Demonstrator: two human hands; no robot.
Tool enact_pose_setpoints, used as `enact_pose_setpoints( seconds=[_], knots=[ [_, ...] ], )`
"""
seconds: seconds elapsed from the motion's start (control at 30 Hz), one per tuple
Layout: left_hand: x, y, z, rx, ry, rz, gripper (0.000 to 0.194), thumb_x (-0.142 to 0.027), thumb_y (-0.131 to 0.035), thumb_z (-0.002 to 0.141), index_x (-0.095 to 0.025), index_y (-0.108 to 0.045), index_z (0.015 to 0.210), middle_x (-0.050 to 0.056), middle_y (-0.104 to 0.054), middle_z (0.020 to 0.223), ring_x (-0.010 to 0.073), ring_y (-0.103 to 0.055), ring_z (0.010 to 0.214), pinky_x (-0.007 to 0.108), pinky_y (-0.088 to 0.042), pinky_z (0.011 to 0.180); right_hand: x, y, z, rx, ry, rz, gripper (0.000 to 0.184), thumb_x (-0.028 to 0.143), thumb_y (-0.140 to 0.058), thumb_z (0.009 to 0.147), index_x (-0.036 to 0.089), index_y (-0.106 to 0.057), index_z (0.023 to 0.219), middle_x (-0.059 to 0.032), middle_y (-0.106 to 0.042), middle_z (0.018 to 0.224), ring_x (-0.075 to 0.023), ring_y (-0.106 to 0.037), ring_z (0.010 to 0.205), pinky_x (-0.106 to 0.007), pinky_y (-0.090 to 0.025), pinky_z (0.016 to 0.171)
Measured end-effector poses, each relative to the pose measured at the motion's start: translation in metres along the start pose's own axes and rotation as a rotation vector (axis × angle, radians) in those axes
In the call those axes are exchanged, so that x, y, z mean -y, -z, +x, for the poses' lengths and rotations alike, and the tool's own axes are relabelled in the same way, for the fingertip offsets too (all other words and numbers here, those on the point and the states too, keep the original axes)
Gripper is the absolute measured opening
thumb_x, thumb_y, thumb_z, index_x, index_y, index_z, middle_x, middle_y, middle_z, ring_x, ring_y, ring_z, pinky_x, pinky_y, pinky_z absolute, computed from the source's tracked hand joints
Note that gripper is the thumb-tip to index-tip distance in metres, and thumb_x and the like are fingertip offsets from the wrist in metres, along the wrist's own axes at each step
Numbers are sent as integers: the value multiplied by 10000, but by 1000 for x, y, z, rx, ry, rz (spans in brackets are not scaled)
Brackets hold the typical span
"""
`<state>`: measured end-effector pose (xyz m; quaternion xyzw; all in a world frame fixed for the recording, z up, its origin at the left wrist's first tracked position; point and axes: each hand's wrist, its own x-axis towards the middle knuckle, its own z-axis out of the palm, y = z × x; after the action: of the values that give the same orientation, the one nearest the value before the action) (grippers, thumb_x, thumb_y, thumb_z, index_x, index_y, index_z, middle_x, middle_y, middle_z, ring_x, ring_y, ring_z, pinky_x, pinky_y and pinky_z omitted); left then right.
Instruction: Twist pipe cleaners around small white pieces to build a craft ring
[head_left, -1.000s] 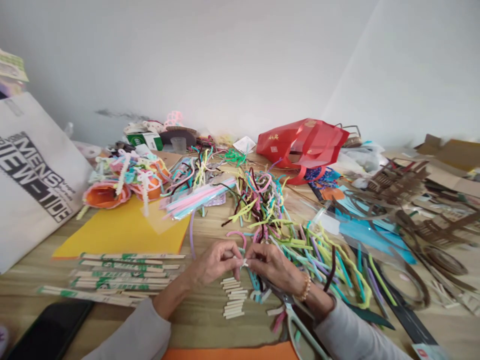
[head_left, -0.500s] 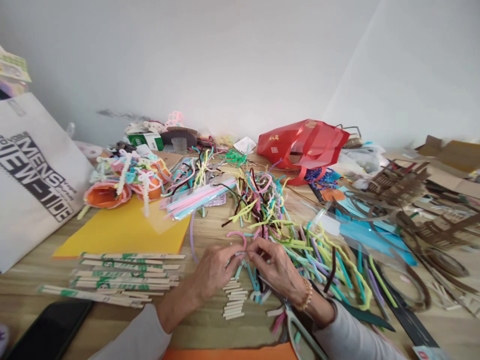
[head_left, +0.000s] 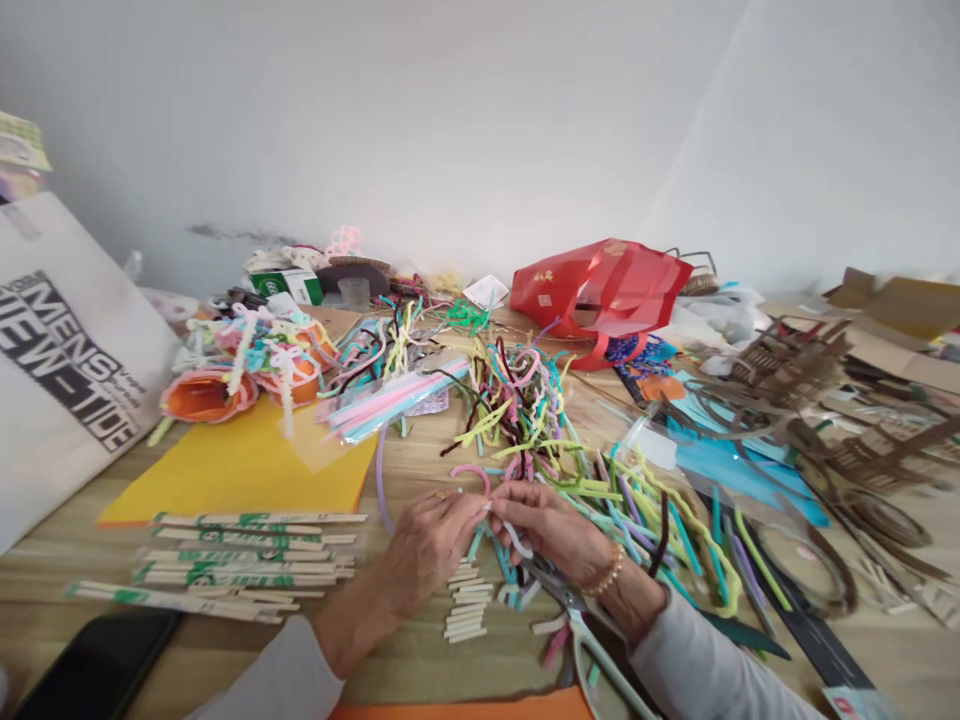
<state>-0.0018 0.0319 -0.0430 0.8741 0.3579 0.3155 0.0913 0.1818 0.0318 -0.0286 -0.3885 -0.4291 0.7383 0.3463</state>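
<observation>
My left hand (head_left: 433, 540) and my right hand (head_left: 553, 525) meet above the table, fingertips nearly touching. Between them is a short pale pipe cleaner (head_left: 517, 542), pinched by both hands, its curved end hanging below my right fingers. Just behind the fingertips a pink pipe cleaner (head_left: 472, 470) forms a curl. Below my hands lies a stack of short cut wooden sticks (head_left: 466, 605). Scissors (head_left: 581, 625) rest beneath my right wrist, partly covered by it. Blue pipe cleaner pieces (head_left: 504, 555) lie beside the sticks.
A heap of coloured pipe cleaners (head_left: 525, 400) spreads behind and right of my hands. Wrapped chopsticks (head_left: 247, 550), yellow sheets (head_left: 247, 460) and a black phone (head_left: 101, 665) lie left. A red bag (head_left: 592, 290) stands at the back; brown woven pieces (head_left: 892, 450) lie right.
My fingertips have drawn closer together. The pale pipe cleaner's curved end now shows below my right hand, which has turned slightly. The view has shifted a little.
</observation>
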Motion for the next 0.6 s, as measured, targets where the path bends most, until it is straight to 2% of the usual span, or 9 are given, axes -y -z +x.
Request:
enact_pose_setpoints(
  seconds=[0.1,0.2,0.37,0.47,0.53,0.6],
  knots=[
    [-3,2,1,13,45,-53,195,-201,-418,915,-194,-606,968,47,-681,776,189,-627,724,283,-419,689,-2,1,1,1,37,2,343,427,-743,667,138,-595,777,18,-568,647,-61,-496,495,-172,-438,443],
    [-8,6,2,29,149,-204,178,-239,-429,912,-196,-601,925,36,-674,777,182,-624,724,273,-414,695,-2,0,1,-4,104,-43,328,437,-724,689,144,-590,750,31,-552,614,-57,-472,473,-179,-401,455],
    [-13,11,9,94,417,-707,186,-322,-408,922,-186,-533,891,7,-654,702,161,-625,685,256,-445,688,0,-1,0,-39,282,-272,323,453,-653,763,143,-579,712,37,-516,555,-67,-424,493,-199,-324,484],
    [-11,11,13,147,463,-921,175,-331,-426,913,-178,-511,900,0,-658,649,162,-633,671,270,-464,706,1,-2,-1,-74,309,-333,332,464,-630,774,146,-581,692,35,-498,550,-73,-403,497,-203,-310,479],
    [-8,11,14,154,452,-928,168,-325,-463,896,-173,-535,898,17,-675,715,166,-638,719,277,-473,727,1,-2,-1,-95,290,-296,333,470,-634,758,152,-574,678,32,-498,555,-74,-397,489,-199,-308,463],
    [-5,10,14,94,410,-815,142,-293,-529,860,-173,-577,918,46,-684,874,178,-633,824,287,-478,764,0,-1,1,-115,253,-214,317,458,-644,740,158,-566,675,31,-504,562,-72,-399,476,-193,-315,447]
  ],
)
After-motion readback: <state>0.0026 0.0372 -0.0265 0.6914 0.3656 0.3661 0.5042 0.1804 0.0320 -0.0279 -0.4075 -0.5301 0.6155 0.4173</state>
